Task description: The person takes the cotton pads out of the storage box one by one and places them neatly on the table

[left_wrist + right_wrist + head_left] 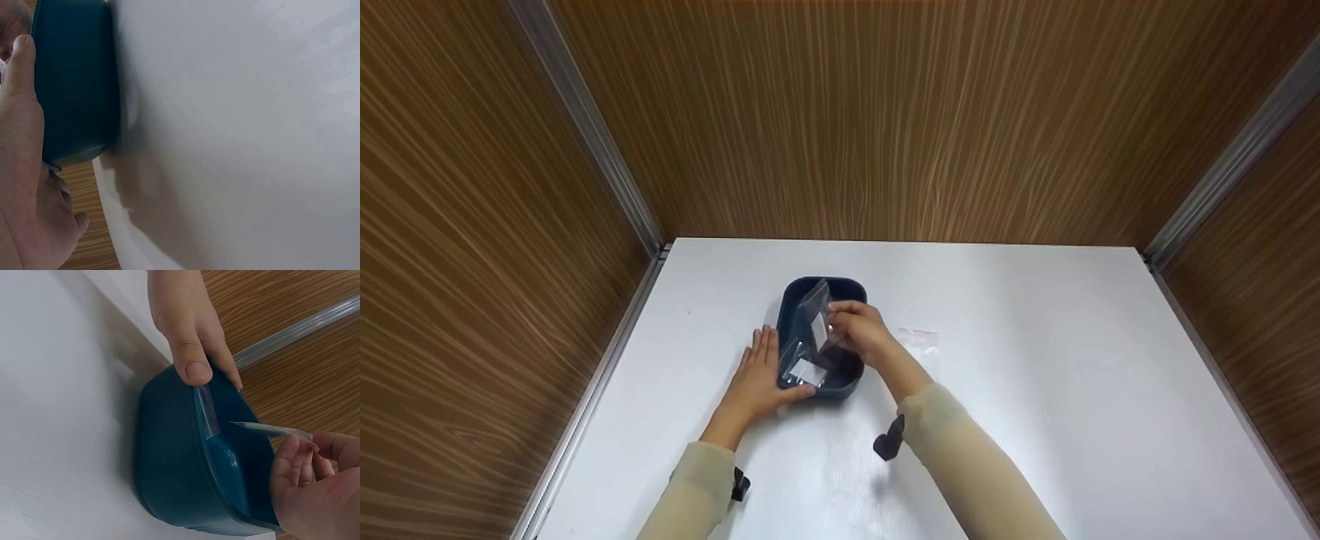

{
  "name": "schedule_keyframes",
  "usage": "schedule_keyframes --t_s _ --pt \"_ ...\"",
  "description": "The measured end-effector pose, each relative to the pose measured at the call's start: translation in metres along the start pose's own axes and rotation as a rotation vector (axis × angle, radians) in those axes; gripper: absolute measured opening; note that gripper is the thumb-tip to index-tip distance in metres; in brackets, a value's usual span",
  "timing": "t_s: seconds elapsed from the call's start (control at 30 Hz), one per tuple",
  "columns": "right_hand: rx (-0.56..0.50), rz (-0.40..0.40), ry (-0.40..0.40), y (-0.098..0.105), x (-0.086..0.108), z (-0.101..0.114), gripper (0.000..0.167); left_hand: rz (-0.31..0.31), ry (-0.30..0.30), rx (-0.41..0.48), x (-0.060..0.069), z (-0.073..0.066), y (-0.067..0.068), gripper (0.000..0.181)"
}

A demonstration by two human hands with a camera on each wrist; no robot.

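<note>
A dark blue rectangular bin [846, 390] stands on the white table. My right hand [861, 330] pinches a clear plastic bag [814, 304] with a white label over the bin's opening; the right wrist view shows the bag's edge between thumb and fingers. Another clear bag with a white label [808, 371] lies at the bin's near end, under the held one. My left hand [760, 379] rests against the bin's near left corner, fingers straight along the outer wall and thumb on the near rim. What the bags contain is too blurred to tell.
To the right of the bin, a flat clear bag [919, 341] lies on the white table [1035, 360], partly hidden by the right arm. Wood-grain panels [847, 135] with metal corner strips enclose the table at the back and both sides.
</note>
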State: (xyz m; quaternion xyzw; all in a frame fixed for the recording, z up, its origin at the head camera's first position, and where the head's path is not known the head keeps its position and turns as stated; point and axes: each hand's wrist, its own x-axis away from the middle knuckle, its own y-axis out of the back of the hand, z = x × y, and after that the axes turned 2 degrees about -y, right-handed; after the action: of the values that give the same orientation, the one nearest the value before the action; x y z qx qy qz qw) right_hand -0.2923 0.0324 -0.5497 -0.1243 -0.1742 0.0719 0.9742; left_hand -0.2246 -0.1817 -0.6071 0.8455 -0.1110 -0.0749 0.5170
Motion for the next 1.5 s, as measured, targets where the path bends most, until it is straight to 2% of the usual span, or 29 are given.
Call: schedule_keyframes --t_s 0.27,0.43,0.9,1.13,1.5 --pt "-0.177 0.035 -0.071 0.006 0.003 0.001 0.022 -0.009 -0.013 -0.009 0.001 0.000 0.000 0.133" --pt "-0.256 0.030 -0.082 0.010 0.007 0.000 0.020 -0.009 -0.015 -0.016 0.000 0.000 0.000 0.135" --pt "-0.331 0.020 -0.095 0.027 0.014 0.006 0.014 -0.031 -0.009 0.010 -0.002 0.002 -0.004 0.132" --pt "-0.403 0.037 -0.059 0.039 0.020 0.015 0.016 -0.013 -0.017 -0.009 -0.002 0.000 -0.002 0.133" --pt "-0.527 0.036 -0.051 0.062 0.031 0.023 0.014 -0.039 -0.034 -0.030 -0.004 0.002 -0.003 0.135"
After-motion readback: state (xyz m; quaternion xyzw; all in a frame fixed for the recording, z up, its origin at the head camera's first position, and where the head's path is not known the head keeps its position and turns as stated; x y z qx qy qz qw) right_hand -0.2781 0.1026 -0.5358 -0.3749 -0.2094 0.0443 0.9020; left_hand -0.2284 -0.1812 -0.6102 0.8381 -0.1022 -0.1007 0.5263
